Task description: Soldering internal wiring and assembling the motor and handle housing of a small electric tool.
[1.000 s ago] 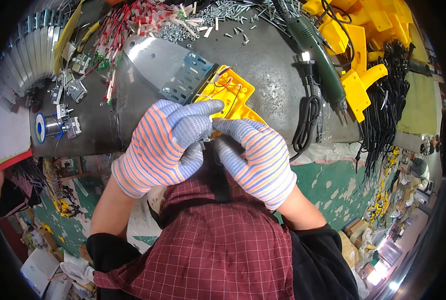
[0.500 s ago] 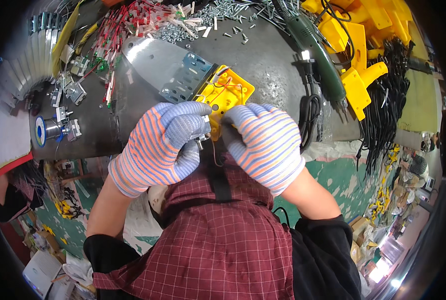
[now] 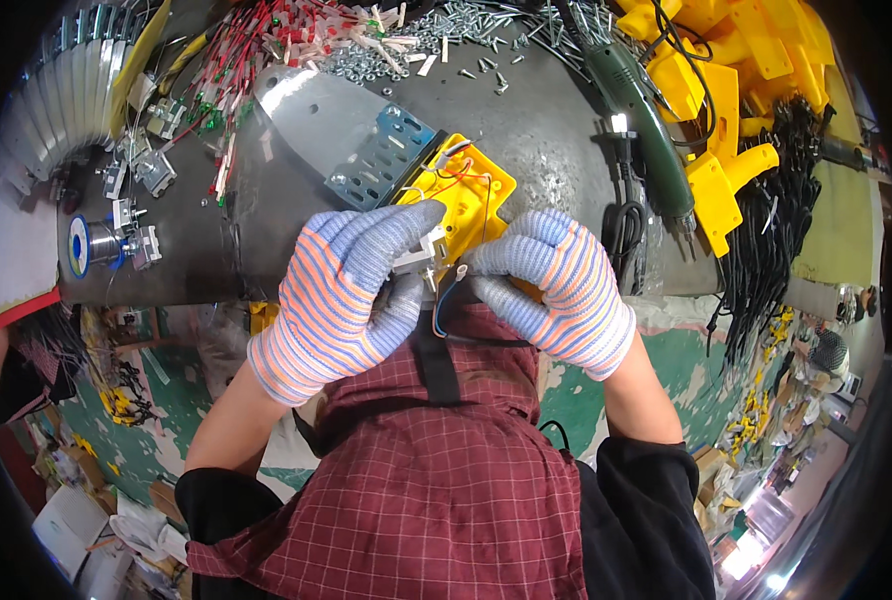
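My left hand (image 3: pixel 338 290), in a striped knit glove, pinches a small boxy metal part (image 3: pixel 418 256) between thumb and fingers. Close beside that part is the pale tip of a dark, thin wire (image 3: pixel 444 305). My right hand (image 3: pixel 563 288), gloved alike, has thumb and forefinger closed round the wire near its tip. Just beyond both hands lies an open yellow plastic housing (image 3: pixel 486 190) with red, white and dark wires inside. A flat grey metal plate (image 3: pixel 316 118) with a slotted end adjoins the housing on its far left side.
A green electric screwdriver (image 3: pixel 638 125) and yellow housings (image 3: pixel 716 185) lie at the right, by black cables (image 3: pixel 781 200). Screws (image 3: pixel 481 35), nuts (image 3: pixel 366 65) and red wires (image 3: pixel 256 55) cover the back. A solder spool (image 3: pixel 94 247) and similar metal parts (image 3: pixel 153 172) sit left.
Both hands have shifted slightly to the right. A dark wire with a pale tip now shows between them, next to the metal part. The housing and plate have barely moved.
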Tool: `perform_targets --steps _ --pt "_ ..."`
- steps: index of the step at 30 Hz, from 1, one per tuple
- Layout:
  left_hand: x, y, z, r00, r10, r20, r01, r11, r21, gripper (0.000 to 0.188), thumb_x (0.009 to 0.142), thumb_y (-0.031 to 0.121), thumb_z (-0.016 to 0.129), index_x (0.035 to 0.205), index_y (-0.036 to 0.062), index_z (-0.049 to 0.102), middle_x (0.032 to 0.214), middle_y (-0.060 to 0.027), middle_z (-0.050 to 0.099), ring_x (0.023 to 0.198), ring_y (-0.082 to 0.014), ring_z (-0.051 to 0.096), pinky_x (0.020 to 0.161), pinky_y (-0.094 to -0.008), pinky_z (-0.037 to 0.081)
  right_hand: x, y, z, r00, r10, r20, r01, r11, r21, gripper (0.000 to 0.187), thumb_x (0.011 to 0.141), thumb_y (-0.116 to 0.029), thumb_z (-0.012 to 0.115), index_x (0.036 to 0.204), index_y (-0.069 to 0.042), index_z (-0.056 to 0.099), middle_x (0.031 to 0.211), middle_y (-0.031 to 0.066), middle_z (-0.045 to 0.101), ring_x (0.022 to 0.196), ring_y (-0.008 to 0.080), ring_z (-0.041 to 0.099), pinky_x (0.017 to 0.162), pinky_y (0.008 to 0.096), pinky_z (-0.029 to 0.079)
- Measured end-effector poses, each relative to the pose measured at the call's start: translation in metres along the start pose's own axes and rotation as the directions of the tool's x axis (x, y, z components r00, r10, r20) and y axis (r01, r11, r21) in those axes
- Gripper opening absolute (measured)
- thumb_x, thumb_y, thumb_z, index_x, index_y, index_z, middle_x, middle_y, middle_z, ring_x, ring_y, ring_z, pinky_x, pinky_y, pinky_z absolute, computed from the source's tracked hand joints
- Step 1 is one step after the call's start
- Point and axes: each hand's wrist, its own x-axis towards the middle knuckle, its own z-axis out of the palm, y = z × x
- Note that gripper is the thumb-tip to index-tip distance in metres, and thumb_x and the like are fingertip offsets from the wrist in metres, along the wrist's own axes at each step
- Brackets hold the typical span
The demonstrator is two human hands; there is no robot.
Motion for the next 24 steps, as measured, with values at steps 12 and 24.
perform_targets --steps 12,24 --pt "-0.002 0.026 0.005 0.97 -0.144 -0.197 0.141 0.99 -0.031 0.046 0.076 0.025 0.079 0.118 0.0132 0.065 0.133 -0.0183 0.051 0.115 -0.0355 0.054 0.098 -0.0424 0.044 0.005 0.001 0.011 0.991 -0.021 -0.129 0.022 1.0 0.012 0.016 0.074 -0.015 0.075 0.086 -0.01 0.066 0.078 0.0092 0.06 0.075 0.032 0.059 0.069 0.0413 0.046" --pt "0.022 0.031 0.012 0.925 -0.338 -0.173 0.291 0.924 -0.247 0.017 0.077 0.012 0.078 0.09 0.0053 0.07 0.124 -0.0187 0.059 0.115 -0.0319 0.057 0.096 -0.0407 0.048 -0.015 -0.033 0.015 0.91 0.116 -0.399 -0.141 0.989 -0.036 0.02 0.071 -0.02 0.081 0.082 -0.011 0.067 0.076 0.0069 0.063 0.072 0.0291 0.059 0.069 0.0407 0.043"
